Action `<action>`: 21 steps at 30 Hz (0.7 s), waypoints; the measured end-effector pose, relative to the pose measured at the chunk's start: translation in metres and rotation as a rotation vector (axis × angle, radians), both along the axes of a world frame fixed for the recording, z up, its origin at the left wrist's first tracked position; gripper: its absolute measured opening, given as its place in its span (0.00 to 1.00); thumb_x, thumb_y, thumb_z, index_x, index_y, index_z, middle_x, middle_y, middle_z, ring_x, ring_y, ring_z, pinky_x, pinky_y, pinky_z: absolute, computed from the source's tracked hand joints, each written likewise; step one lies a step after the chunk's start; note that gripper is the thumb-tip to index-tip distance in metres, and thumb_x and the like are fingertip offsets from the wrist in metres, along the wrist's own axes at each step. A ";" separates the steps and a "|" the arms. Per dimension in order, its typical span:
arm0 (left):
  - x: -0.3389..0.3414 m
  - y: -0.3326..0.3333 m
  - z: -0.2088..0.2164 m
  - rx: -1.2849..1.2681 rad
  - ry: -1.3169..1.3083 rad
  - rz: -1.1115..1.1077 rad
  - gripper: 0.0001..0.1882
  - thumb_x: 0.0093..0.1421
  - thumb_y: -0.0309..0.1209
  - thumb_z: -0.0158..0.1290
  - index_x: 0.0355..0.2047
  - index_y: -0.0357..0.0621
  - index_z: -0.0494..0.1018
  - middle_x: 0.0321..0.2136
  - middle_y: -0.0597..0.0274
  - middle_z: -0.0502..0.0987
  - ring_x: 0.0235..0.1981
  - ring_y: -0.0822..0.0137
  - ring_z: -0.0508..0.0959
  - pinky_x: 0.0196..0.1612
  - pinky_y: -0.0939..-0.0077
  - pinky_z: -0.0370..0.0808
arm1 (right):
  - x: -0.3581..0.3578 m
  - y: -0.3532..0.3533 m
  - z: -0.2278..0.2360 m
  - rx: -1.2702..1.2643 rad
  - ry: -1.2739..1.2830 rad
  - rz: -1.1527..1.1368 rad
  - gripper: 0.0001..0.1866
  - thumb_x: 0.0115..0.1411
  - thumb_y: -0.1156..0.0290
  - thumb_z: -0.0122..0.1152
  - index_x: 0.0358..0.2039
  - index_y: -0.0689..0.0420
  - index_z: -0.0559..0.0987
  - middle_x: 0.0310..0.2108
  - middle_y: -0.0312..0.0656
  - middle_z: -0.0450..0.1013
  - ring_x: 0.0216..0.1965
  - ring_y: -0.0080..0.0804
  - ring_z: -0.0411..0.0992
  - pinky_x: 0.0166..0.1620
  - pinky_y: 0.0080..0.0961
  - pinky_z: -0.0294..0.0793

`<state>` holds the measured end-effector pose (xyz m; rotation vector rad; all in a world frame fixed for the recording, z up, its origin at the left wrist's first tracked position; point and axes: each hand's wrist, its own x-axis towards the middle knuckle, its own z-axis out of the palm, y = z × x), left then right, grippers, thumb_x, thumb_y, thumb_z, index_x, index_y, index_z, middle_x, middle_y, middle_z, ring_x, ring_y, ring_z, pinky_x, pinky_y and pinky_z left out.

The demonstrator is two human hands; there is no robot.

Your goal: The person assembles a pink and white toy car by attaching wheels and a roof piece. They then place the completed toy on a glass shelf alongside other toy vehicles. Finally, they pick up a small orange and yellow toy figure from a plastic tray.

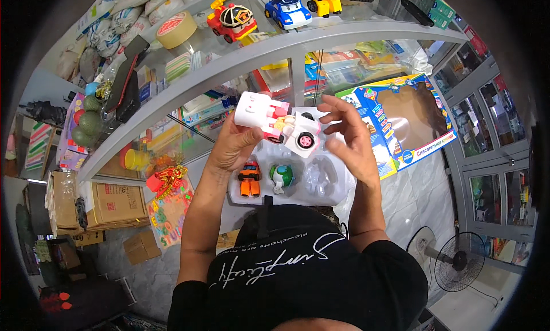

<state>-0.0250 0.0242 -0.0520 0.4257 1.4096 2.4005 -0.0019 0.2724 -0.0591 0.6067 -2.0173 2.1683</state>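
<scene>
A white and pink toy vehicle (306,137), with pink wheels and a rounded white block at one end, is held up in front of me. My left hand (229,145) is closed on its left end, thumb underneath. Just beyond its right end is my right hand (352,139), fingers spread and apart from the toy. Below lies a white plastic tray (234,194) with moulded hollows. An orange toy figure (250,179) and a green and white toy (281,178) sit in two of them; a hollow on the right holds no toy.
A glass counter with a grey metal edge (275,51) curves ahead. On top stand a red toy vehicle (234,23), a blue toy car (287,10), a yellow toy (325,2) and a tape roll (176,30). A windowed toy box (366,110) lies right; a fan (459,262) stands lower right.
</scene>
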 end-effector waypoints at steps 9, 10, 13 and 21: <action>0.002 0.004 -0.002 0.022 -0.050 0.078 0.42 0.51 0.36 0.65 0.62 0.38 0.57 0.59 0.58 0.65 0.61 0.62 0.65 0.63 0.62 0.61 | 0.009 -0.026 -0.009 -0.118 -0.012 0.076 0.43 0.47 0.67 0.73 0.61 0.60 0.61 0.54 0.44 0.64 0.50 0.28 0.67 0.51 0.27 0.70; 0.002 0.004 -0.001 0.022 -0.048 0.084 0.42 0.51 0.37 0.65 0.62 0.38 0.57 0.59 0.59 0.65 0.60 0.62 0.65 0.63 0.63 0.61 | 0.008 -0.027 -0.009 -0.135 -0.019 0.075 0.42 0.48 0.68 0.72 0.61 0.61 0.61 0.53 0.44 0.64 0.50 0.27 0.67 0.51 0.27 0.70; 0.000 0.009 0.005 0.078 -0.113 0.104 0.35 0.53 0.29 0.64 0.58 0.37 0.61 0.51 0.56 0.72 0.53 0.65 0.72 0.57 0.70 0.68 | 0.006 -0.031 -0.012 -0.224 -0.039 0.045 0.37 0.51 0.69 0.70 0.59 0.61 0.63 0.50 0.43 0.66 0.48 0.26 0.68 0.50 0.25 0.70; -0.001 0.018 0.016 -0.068 0.025 0.056 0.37 0.51 0.32 0.65 0.59 0.39 0.60 0.54 0.57 0.69 0.57 0.64 0.69 0.60 0.66 0.64 | 0.001 -0.031 -0.021 -0.705 -0.377 0.274 0.24 0.63 0.63 0.52 0.57 0.62 0.64 0.47 0.47 0.71 0.40 0.33 0.74 0.45 0.30 0.76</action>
